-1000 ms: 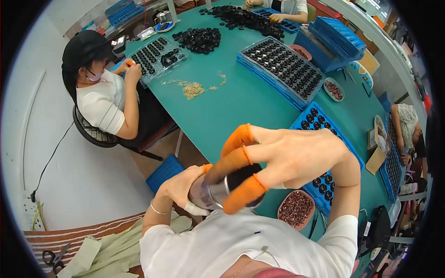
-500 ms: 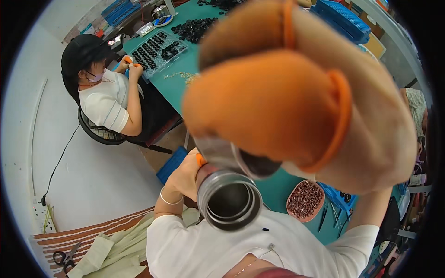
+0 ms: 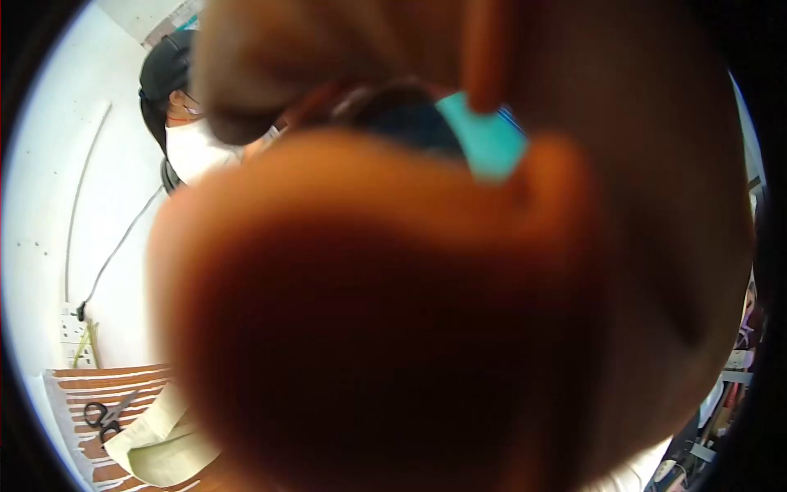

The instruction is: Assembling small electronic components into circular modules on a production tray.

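My right hand (image 3: 369,271) fills most of the picture, very near and badly blurred. Orange finger covers sit on its fingertips, and the fingers are curled round a small cup (image 3: 414,123), of which only a dark, smeared part shows between them. A patch of teal tabletop (image 3: 492,148) shows through a gap beside the cup. My left hand and the metal flask are hidden behind the right hand.
At the upper left sits a person in a dark cap (image 3: 166,70) and white top, partly covered by my hand. Lower left, scissors (image 3: 106,418) and a pale green cloth (image 3: 168,447) lie on a brown striped cloth (image 3: 123,381). A black cord (image 3: 131,238) runs down the wall.
My right hand has come much closer with the cup, now covering the table, the flask and my left hand. The co-worker and scissors appear slightly shifted in the picture.
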`<action>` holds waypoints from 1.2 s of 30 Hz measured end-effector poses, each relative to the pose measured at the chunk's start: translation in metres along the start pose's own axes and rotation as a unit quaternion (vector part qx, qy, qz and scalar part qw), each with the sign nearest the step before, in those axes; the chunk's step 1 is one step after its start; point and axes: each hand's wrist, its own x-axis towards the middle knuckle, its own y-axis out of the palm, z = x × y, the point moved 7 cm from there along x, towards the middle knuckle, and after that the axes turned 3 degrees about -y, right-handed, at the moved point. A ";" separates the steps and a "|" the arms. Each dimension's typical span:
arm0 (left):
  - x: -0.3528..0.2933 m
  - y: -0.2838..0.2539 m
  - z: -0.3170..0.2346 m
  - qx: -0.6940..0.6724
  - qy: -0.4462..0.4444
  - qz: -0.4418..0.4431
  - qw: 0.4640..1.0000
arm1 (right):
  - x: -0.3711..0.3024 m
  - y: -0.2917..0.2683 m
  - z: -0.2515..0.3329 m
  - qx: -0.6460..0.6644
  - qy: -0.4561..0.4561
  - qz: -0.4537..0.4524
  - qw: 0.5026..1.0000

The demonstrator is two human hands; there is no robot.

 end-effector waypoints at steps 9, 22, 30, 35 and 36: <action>-0.021 -0.023 0.001 0.015 -0.037 -0.046 0.998 | 0.018 0.034 -0.016 0.031 -0.025 0.009 0.999; -0.026 -0.104 0.018 0.035 -0.018 -0.067 0.997 | 0.077 0.066 -0.055 -0.008 -0.048 0.031 0.998; -0.026 -0.180 0.031 0.052 -0.009 -0.083 0.995 | 0.134 0.095 -0.097 -0.029 -0.067 0.041 0.996; -0.022 -0.242 0.042 0.065 -0.004 -0.086 0.994 | 0.177 0.114 -0.134 -0.047 -0.076 0.041 0.995; -0.021 -0.256 0.044 0.069 -0.003 -0.086 0.994 | 0.186 0.118 -0.142 -0.051 -0.078 0.040 0.995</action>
